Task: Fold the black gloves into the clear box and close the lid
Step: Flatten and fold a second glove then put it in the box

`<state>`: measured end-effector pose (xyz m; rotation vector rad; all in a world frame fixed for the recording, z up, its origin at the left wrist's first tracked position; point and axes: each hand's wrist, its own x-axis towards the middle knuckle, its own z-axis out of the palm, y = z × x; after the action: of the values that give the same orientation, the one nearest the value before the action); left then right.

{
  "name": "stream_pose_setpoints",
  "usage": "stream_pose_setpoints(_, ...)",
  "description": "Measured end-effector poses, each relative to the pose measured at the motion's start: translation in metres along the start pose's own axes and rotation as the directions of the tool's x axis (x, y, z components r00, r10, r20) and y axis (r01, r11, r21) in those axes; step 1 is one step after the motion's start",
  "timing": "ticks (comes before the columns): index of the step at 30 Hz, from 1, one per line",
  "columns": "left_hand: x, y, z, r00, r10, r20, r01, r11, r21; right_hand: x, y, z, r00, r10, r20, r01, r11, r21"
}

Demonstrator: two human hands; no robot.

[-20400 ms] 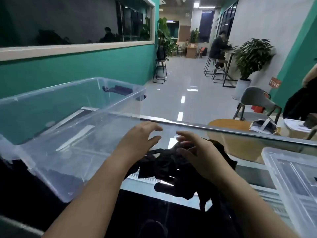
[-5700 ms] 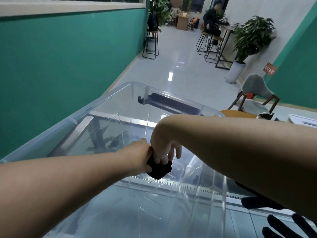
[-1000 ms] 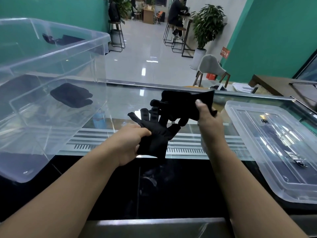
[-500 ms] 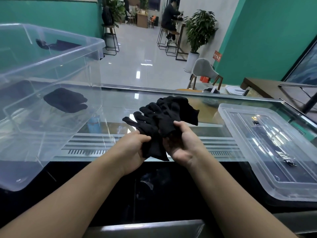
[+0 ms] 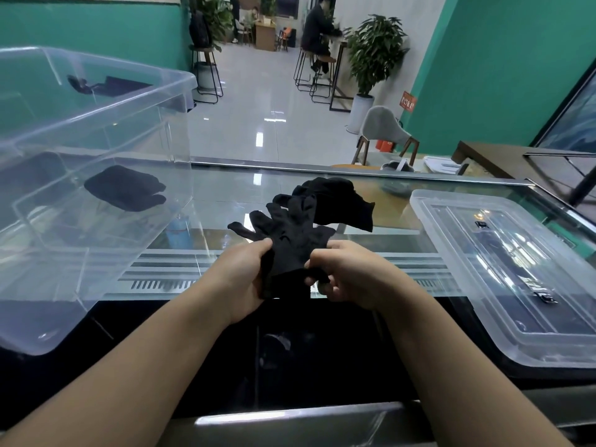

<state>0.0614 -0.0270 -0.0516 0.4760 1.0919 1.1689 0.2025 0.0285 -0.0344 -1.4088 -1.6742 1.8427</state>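
Observation:
Both hands hold a bunch of black gloves (image 5: 296, 233) above the glass counter, fingers of the gloves pointing up and left. My left hand (image 5: 240, 279) grips the cuff end from the left, and my right hand (image 5: 348, 272) pinches the lower right edge. A folded black glove (image 5: 124, 187) lies inside the clear box (image 5: 96, 124) at the left, which stands open. The clear lid (image 5: 503, 272) lies flat on the counter at the right.
The glass counter (image 5: 245, 195) runs across in front of me, with a metal rail at its far edge. Beyond it are a grey chair (image 5: 383, 130), a potted plant (image 5: 374, 50) and a seated person at a high table.
My right hand has come down from holding one glove up high to beside my left hand, gathering the gloves together. The view has shifted slightly left.

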Motion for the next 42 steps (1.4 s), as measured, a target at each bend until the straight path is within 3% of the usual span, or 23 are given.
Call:
stream_pose_setpoints(5,-0.001,0.0,0.001,0.999,-0.029,0.021,0.029,0.999,-0.033,0.002,0.002,0.004,0.981,0.001,0.194,-0.063,0.946,0.317)
stream_pose_setpoints(10,0.004,0.0,-0.004,0.996,-0.019,0.09,0.03,0.993,-0.116,0.001,0.005,0.008,0.991,-0.036,0.126,0.039,0.999,-0.024)
stream_pose_setpoints(14,0.002,-0.004,-0.001,1.0,-0.011,-0.025,0.012,1.0,0.029,-0.002,0.004,0.007,0.986,-0.046,0.159,0.082,0.972,-0.221)
stream_pose_setpoints(19,0.0,-0.005,0.003,0.992,0.075,-0.098,-0.061,0.989,0.137,-0.005,0.004,0.001,0.981,-0.026,0.19,0.094,0.93,-0.356)
stream_pose_setpoints(23,0.001,-0.005,0.004,0.962,0.169,-0.212,-0.094,0.941,0.326,-0.005,0.004,-0.01,0.997,-0.05,0.056,0.067,0.929,-0.363)
stream_pose_setpoints(25,-0.003,0.004,-0.002,0.96,0.173,-0.22,-0.018,0.823,0.567,-0.004,0.002,-0.016,0.998,-0.05,-0.023,0.04,0.95,-0.311)
stream_pose_setpoints(27,-0.009,0.018,-0.009,0.96,0.162,-0.229,0.094,0.583,0.807,0.001,0.002,-0.02,0.995,-0.051,-0.085,0.024,0.958,-0.286)
stream_pose_setpoints(29,-0.01,0.031,-0.02,0.931,0.268,-0.249,0.168,0.291,0.942,0.005,0.001,-0.022,0.992,-0.05,-0.119,0.015,0.96,-0.28)
stream_pose_setpoints(30,-0.008,0.035,-0.024,0.902,0.358,-0.24,0.177,0.199,0.964,0.008,0.001,-0.023,0.991,-0.052,-0.126,0.014,0.958,-0.285)
stream_pose_setpoints(31,-0.005,0.038,-0.028,0.872,0.432,-0.229,0.167,0.175,0.97,0.009,0.0,-0.024,0.99,-0.055,-0.131,0.014,0.956,-0.293)
stream_pose_setpoints(33,0.003,0.039,-0.027,0.842,0.487,-0.232,0.137,0.223,0.965,0.013,-0.003,-0.024,0.987,-0.069,-0.142,0.024,0.954,-0.3)
stream_pose_setpoints(36,0.013,0.03,-0.022,0.858,0.455,-0.239,0.115,0.283,0.952,0.016,-0.003,-0.022,0.979,-0.132,-0.154,0.076,0.942,-0.327)
stream_pose_setpoints(42,0.024,0.011,-0.028,0.788,0.579,-0.207,0.011,0.324,0.946,0.02,0.004,-0.016,0.95,-0.271,-0.153,0.197,0.905,-0.376)
